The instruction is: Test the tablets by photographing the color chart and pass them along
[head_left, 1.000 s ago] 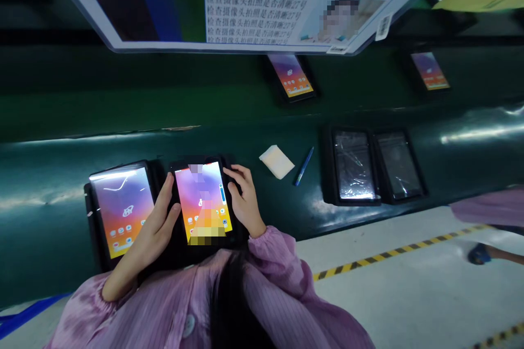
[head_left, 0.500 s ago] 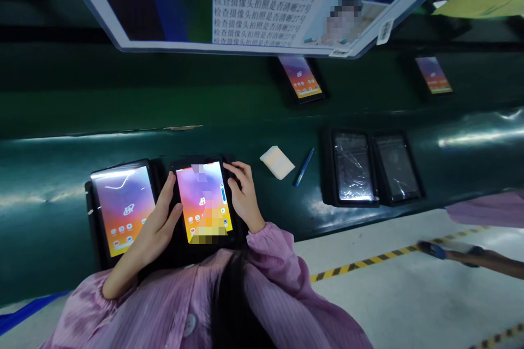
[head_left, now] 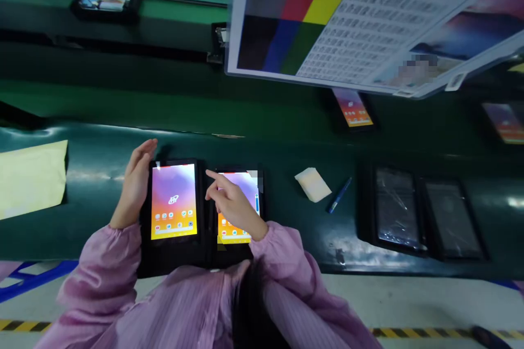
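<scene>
Two lit tablets in black cases lie side by side before me, a left tablet point(head_left: 174, 201) and a right tablet point(head_left: 254, 188), both on a home screen. My left hand point(head_left: 135, 185) rests along the outer left edge of the left tablet, its fingers stretched upward and gripping nothing I can see. Over the right tablet, covering part of its screen, is my right hand point(head_left: 233, 201). Its index finger points left toward the gap between the two tablets, and the other fingers are loosely curled. Whether that fingertip touches a case I cannot tell.
A folded white pad point(head_left: 313, 184) and a blue pen point(head_left: 339, 195) lie to the right. Beyond them are two dark tablets point(head_left: 399, 207). A yellow sheet point(head_left: 33, 179) lies far left. A printed chart point(head_left: 319, 65) hangs above, and another lit tablet point(head_left: 354, 108) stands behind.
My view has swung left. My left hand went from between the tablets to the left tablet's outer edge; my right hand left the right tablet's right edge. The left tablet now lies straighter.
</scene>
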`<action>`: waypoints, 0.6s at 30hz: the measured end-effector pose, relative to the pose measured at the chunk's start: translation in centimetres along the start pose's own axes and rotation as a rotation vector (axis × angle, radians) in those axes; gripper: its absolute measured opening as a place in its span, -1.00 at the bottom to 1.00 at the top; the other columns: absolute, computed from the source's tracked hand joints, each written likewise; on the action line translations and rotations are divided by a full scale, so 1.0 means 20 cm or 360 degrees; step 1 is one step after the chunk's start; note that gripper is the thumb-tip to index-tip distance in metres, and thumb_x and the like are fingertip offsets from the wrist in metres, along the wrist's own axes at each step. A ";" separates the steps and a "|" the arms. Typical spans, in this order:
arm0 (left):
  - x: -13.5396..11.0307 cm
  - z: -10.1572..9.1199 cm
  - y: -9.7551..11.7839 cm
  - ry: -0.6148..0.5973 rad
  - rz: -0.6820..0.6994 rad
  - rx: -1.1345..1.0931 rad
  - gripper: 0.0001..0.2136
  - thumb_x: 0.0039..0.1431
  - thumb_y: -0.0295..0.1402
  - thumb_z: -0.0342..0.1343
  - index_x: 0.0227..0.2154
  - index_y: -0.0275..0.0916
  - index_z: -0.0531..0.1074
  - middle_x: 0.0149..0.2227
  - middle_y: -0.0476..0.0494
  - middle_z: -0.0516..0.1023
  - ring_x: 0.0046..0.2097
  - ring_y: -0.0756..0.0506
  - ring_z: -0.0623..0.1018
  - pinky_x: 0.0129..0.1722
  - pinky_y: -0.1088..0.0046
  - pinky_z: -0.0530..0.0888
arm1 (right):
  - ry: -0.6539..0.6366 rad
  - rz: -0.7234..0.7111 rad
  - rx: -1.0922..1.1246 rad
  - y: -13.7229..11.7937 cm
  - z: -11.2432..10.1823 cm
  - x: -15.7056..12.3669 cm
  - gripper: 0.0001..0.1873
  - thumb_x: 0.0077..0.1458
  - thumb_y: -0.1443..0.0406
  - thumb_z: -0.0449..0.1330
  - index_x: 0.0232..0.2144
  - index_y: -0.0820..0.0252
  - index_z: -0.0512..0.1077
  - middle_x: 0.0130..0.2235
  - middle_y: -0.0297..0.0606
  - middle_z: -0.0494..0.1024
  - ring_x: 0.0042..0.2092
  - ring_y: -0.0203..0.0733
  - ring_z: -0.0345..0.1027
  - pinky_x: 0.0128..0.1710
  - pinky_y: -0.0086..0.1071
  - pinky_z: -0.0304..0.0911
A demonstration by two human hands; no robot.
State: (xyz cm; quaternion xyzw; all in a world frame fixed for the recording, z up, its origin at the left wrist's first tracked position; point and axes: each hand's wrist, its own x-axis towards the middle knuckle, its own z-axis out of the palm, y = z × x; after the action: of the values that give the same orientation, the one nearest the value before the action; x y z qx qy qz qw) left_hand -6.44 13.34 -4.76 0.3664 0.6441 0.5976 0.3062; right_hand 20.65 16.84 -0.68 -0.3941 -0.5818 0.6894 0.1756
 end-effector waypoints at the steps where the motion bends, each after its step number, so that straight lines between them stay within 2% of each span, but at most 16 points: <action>1: 0.00 0.00 -0.03 -0.0001 0.0012 -0.0003 -0.70 0.39 -0.21 0.11 0.10 -0.11 0.50 0.28 -0.16 0.50 0.38 -0.25 0.39 0.48 0.03 0.17 | -0.0025 0.0065 -0.0008 -0.01 0.03 0.04 -0.38 0.29 0.30 0.06 0.38 0.18 0.23 -0.24 -0.34 0.54 -0.38 -0.26 0.34 -0.27 -0.29 0.27; 6: -0.04 0.02 -0.05 -0.0036 0.0098 0.0014 -0.68 0.47 -0.17 0.02 0.17 -0.09 0.45 0.32 -0.16 0.45 0.39 -0.18 0.37 0.47 0.14 0.16 | -0.0001 0.0185 -0.0073 -0.02 0.11 0.16 -0.30 0.25 0.31 0.07 0.41 0.31 0.18 -0.34 -0.40 0.48 -0.26 -0.20 0.36 -0.12 -0.29 0.22; 12: -0.05 0.01 -0.01 -0.0141 0.0101 0.0097 -0.65 0.50 -0.15 -0.02 0.23 -0.07 0.40 0.35 -0.14 0.41 0.42 -0.18 0.32 0.47 0.16 0.15 | 0.0035 0.0152 -0.0051 -0.01 0.14 0.20 -0.25 0.20 0.30 0.08 0.41 0.34 0.15 -0.37 -0.45 0.42 -0.28 -0.21 0.31 -0.15 -0.29 0.17; 18: -0.03 0.00 -0.04 -0.0212 0.0124 0.0110 -0.62 0.49 -0.13 -0.01 0.26 -0.05 0.38 0.37 -0.13 0.37 0.44 -0.19 0.26 0.49 0.14 0.11 | 0.0000 0.0170 0.0080 -0.02 0.15 0.20 -0.18 0.15 0.26 0.15 0.42 0.36 0.11 -0.46 -0.55 0.29 -0.39 -0.26 0.17 -0.25 -0.32 0.11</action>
State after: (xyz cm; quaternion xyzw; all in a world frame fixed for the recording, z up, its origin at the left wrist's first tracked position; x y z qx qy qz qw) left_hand -6.21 12.73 -5.52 0.4406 0.6277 0.5608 0.3120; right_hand 15.74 17.82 -1.62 -0.4199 -0.5424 0.7123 0.1484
